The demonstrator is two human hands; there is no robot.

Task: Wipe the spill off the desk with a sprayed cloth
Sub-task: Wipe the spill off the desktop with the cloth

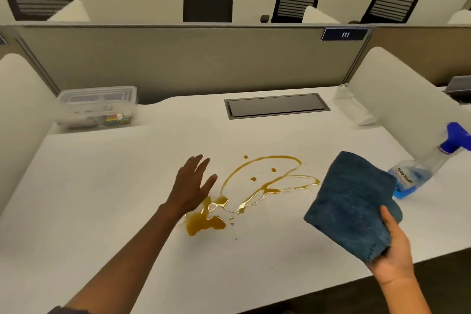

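Note:
A brown liquid spill spreads in loops and drops over the middle of the white desk. My left hand hovers just left of the spill, fingers spread, holding nothing. My right hand grips the near corner of a folded blue cloth, held up above the desk to the right of the spill. A clear spray bottle with blue liquid and a blue trigger head stands at the right, behind the cloth.
A clear plastic box of small items sits at the back left. A grey cable hatch is set into the desk's back middle. White side dividers flank the desk, a grey partition closes the back.

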